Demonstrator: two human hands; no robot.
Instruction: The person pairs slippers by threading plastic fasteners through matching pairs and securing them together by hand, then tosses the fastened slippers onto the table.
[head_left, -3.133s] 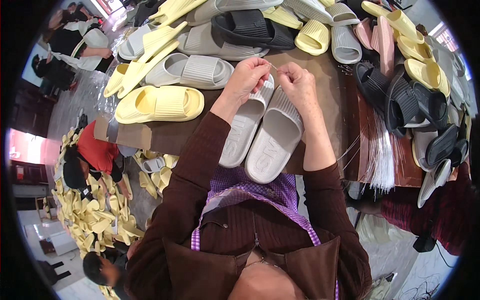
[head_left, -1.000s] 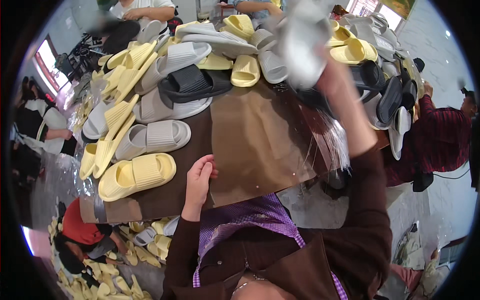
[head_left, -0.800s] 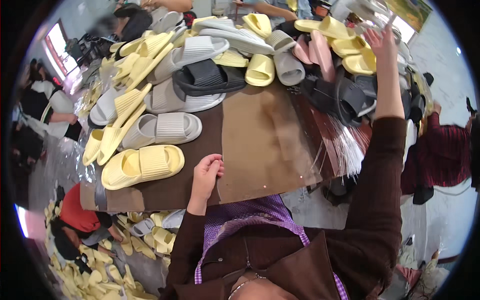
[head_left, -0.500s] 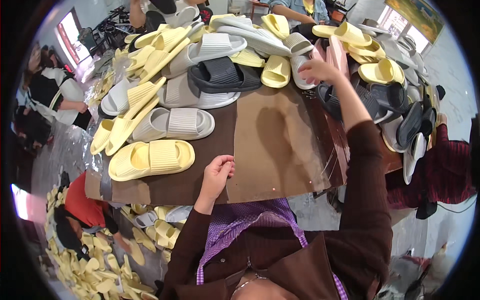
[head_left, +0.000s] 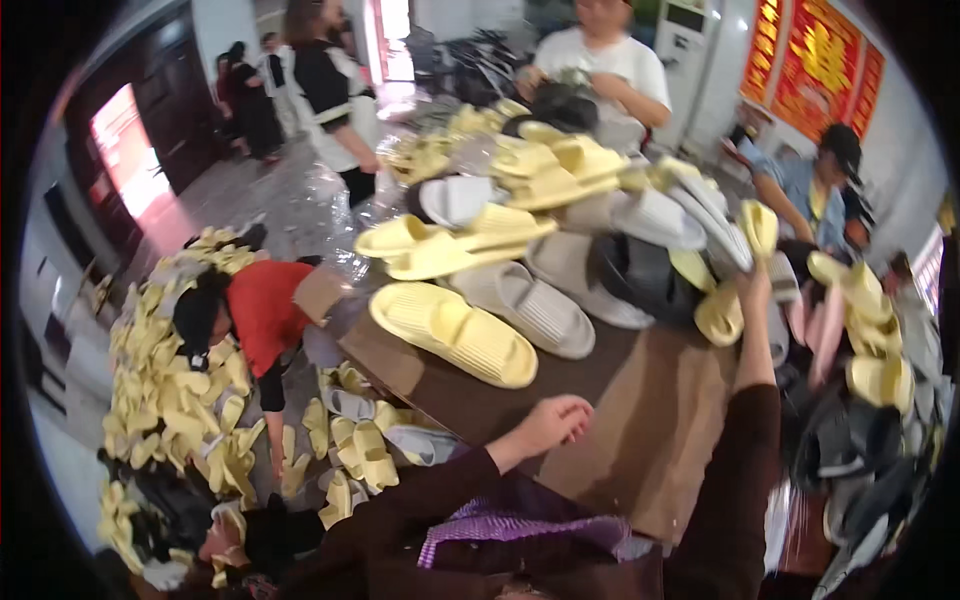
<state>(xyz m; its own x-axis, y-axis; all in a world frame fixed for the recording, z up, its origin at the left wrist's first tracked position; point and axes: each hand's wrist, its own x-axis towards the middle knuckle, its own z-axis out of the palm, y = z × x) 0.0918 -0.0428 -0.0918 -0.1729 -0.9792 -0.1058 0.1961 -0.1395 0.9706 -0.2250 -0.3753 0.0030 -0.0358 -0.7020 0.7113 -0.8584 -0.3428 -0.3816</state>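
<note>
left hand (head_left: 553,420) rests open, fingers loosely curled, on the brown table (head_left: 640,440), holding nothing. just beyond it i see a yellow slipper (head_left: 455,333) with a grey slipper (head_left: 530,308) beside that. right hand (head_left: 755,290) reaches up into the slipper heap, touching a small yellow slipper (head_left: 720,315); blur hides its fingers, so i cannot tell whether it grips.

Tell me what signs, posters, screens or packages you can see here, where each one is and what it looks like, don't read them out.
Red wall posters: upper right on the white wall, two tall rectangular panels side by side, red with yellow-gold markings.
White standing cabinet: top centre-right behind a person in a white shirt, tall and boxy, with a small dark panel near its top that may be a screen.
No packages or labels can be made out.
</note>
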